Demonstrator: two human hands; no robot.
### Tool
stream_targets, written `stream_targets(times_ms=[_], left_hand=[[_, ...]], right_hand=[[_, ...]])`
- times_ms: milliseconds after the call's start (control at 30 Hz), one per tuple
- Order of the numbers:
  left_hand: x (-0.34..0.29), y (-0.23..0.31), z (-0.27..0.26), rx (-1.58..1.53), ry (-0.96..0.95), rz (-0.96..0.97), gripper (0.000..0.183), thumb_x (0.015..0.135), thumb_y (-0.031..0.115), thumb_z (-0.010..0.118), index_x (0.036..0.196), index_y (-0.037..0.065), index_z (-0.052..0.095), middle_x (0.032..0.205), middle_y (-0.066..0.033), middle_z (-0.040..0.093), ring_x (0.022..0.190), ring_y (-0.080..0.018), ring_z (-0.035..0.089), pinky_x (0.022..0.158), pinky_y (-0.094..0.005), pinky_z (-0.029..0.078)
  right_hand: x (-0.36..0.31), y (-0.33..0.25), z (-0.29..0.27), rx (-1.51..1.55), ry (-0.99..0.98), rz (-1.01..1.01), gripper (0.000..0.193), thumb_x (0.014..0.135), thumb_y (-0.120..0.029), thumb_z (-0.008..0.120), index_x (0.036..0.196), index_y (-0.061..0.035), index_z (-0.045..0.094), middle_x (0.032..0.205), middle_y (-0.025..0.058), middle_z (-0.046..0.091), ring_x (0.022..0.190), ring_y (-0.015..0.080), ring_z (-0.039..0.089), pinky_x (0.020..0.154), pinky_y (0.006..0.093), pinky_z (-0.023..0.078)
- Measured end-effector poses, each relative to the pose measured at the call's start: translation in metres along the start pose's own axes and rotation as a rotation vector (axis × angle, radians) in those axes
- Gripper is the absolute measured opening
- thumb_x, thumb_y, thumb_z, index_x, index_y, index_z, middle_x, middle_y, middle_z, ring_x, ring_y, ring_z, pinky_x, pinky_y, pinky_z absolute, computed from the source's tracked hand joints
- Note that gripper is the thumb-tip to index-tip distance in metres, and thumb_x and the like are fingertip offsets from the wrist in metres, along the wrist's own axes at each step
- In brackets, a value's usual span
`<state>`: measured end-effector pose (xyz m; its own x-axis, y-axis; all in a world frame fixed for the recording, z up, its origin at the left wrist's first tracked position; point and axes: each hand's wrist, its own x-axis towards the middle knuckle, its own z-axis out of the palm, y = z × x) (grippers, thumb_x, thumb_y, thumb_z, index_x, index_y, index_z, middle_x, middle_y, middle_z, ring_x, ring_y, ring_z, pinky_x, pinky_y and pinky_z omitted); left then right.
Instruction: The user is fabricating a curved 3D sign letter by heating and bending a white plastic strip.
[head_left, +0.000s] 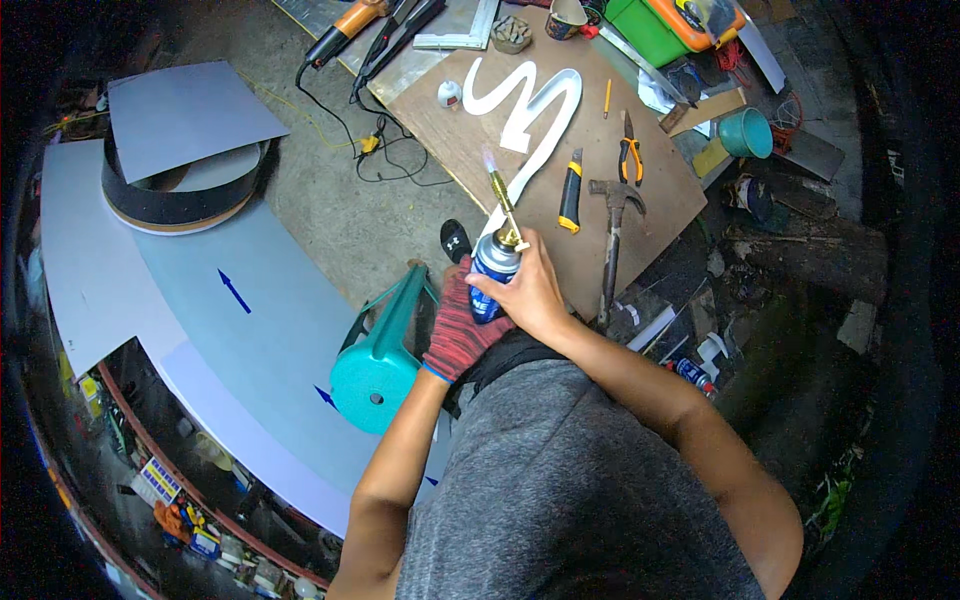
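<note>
- Left hand [458,335] in a red knit glove, fingers wrapped on the lower body of a blue gas canister [492,275], clamped on it from the left.
- Right hand [528,295] bare, fingers closed on the same canister from the right, near its top.
- Canister held upright-ish above the near edge of the brown board surface [650,200], just in front of the person's chest.
- Brass torch nozzle [503,200] sticks up from the canister top, tilted away; small pale flame [489,158] at its tip.
- Flame sits close to the white curved letter-shaped piece [530,110] lying on the surface; touching or not, cannot tell.
- On the surface right of the nozzle: yellow-black utility knife [570,192], orange-handled pliers [629,150], hammer [612,235], pencil [607,98].
- Teal plastic stool [385,350] below-left of the hands, on the floor.
- Large grey sheets [200,280] with blue arrows lie at left, a black strip coil [185,200] on them.
- Teal cup [748,132] at far right, well apart.
</note>
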<state>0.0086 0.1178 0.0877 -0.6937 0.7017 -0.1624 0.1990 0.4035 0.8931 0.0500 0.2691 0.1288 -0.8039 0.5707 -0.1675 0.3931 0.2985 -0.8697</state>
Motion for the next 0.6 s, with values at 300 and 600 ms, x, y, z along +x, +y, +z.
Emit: stream_targets(times_ms=[300,600], left_hand=[[0.030,-0.026,-0.041,-0.110,0.170,-0.142,0.063,0.060,0.019,0.086,0.112,0.003,0.054,0.104,-0.0136,0.066,0.090,-0.0256,0.067,0.081,-0.0367,0.053],[0.064,-0.053,-0.111,-0.225,-0.392,-0.300,0.082,0.062,0.014,0.085,0.133,0.004,0.047,0.115,-0.0093,0.063,0.103,-0.0193,0.060,0.093,-0.0359,0.049]], right_hand=[[0.001,0.030,0.016,0.323,-0.263,0.149,0.073,0.075,-0.031,0.084,0.126,0.0016,0.045,0.108,0.0176,0.059,0.103,0.0253,0.059,0.084,0.0380,0.052],[-0.003,0.104,0.063,0.355,-0.626,0.642,0.063,0.085,-0.039,0.073,0.130,-0.0016,0.050,0.112,0.0153,0.062,0.099,0.0256,0.062,0.080,0.0393,0.054]])
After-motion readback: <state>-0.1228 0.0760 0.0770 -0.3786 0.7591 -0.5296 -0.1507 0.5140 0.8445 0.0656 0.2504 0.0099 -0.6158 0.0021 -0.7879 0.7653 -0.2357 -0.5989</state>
